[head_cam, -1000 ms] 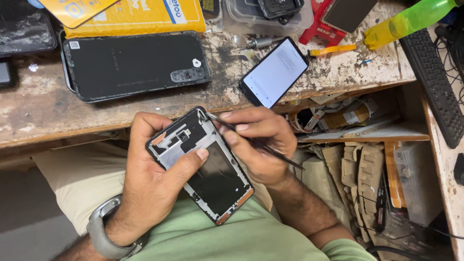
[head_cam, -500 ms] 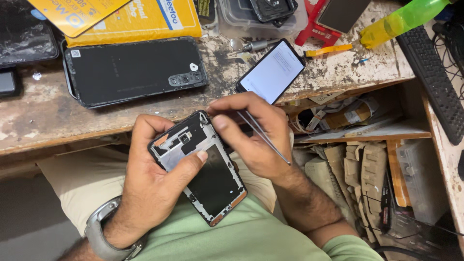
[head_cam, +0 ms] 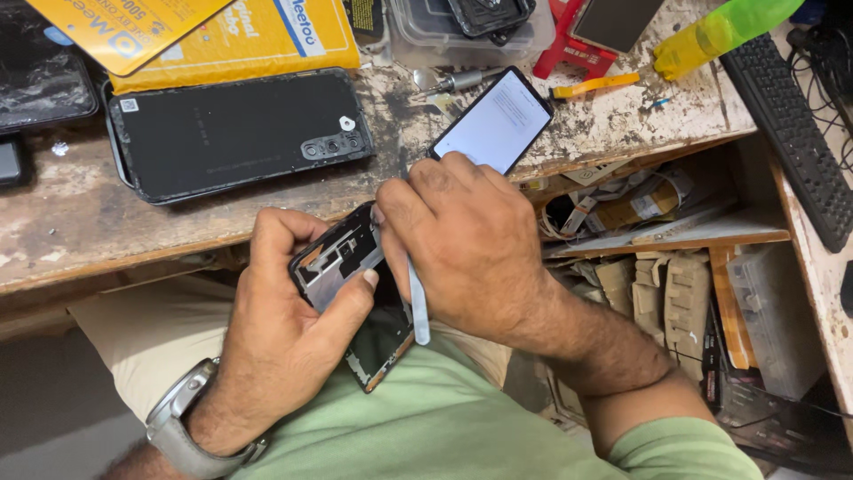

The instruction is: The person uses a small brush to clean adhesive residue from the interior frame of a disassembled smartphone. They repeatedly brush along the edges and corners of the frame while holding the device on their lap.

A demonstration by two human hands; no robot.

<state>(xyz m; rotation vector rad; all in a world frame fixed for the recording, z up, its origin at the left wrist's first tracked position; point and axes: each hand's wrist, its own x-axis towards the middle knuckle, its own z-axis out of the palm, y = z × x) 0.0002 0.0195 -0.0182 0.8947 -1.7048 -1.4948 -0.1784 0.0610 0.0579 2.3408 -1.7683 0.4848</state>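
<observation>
A single head-worn camera looks steeply down from above the person's chest, close over both hands in the lap. It faces forward onto the worn, paint-stained wooden workbench (head_cam: 80,222) along the upper frame, with the cluttered open wooden shelf (head_cam: 675,240) at right. No second view exists.

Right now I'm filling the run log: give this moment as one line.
left hand: holds opened phone | right hand: works tweezers on its upper end | above lap, by workbench
</observation>
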